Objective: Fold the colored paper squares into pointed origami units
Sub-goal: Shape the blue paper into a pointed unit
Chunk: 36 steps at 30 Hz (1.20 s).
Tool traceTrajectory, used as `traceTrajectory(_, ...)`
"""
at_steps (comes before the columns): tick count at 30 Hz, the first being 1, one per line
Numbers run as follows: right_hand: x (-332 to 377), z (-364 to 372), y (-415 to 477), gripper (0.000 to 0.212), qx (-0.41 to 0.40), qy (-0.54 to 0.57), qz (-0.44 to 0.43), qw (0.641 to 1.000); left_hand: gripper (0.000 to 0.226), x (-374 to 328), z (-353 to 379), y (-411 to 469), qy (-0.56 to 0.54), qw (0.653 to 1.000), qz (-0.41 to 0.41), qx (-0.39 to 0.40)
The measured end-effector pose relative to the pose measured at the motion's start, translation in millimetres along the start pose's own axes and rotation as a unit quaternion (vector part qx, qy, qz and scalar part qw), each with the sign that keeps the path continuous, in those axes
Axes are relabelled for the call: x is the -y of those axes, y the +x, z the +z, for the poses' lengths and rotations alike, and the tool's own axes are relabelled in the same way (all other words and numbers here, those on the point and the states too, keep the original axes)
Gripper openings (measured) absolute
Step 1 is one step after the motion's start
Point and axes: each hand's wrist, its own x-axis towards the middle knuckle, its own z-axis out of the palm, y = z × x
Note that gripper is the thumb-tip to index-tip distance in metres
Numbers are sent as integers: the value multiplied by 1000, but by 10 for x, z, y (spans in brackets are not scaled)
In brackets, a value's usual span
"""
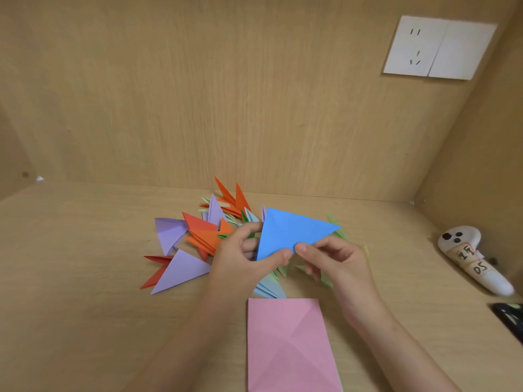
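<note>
1. A blue paper point(291, 232), folded into a flat triangle, is held up above the table point(85, 278) in the middle of the view. One sharp tip points right and another points down and left.
2. The left hand point(243, 256) has its grip closed on the blue paper. The thumb presses on the front near the lower left corner, and the fingers curl round the left edge.
3. The right hand point(336, 258) likewise has its grip closed on it. The thumb pinches the lower edge just beside the left thumb, and the other fingers are curled underneath.
4. A pile of folded units point(209, 236) lies on the table behind and beneath the hands. It holds orange, red, purple, pale green and pale blue pointed pieces, all overlapping.
5. At the near left of the pile, a purple unit point(181, 268) lies partly over a red unit point(158, 268). The red unit's two prongs show to the left of it.
6. A pink paper point(288, 343) lies flat on the table nearest the person, between the two forearms. Crease lines cross it, and the frame cuts off its near edge.
7. A white controller point(469, 258) lies on the table at the far right, well apart from the papers, and carries two labels with handwritten marks. A dark object point(509, 321) sits near it at the frame's edge; I cannot tell what it is.
8. A wall socket point(438, 48) is set in the wooden back panel, upper right.
</note>
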Motion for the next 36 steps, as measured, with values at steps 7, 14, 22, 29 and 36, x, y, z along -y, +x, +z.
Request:
traceTrajectory(7,1,2,-6,20,-31,-2,-19,999,37,14,-11,-5,13,1000,11,2)
traceTrajectory(14,10,-12,-7,22,-51,2,-22,998,32,22,-13,20,18,1000,16,-19)
traceTrajectory(22,1,-48,8,20,-80,12,-35,996,26,10,-37,21,33,998,32,-37)
traceTrajectory(29,-2,-49,8,20,-89,13,-36,995,26,15,-34,18,73,994,56,-56)
traceTrajectory(36,1,-45,11,19,-85,27,-32,995,25,46,-55,28,111,988,88,-69)
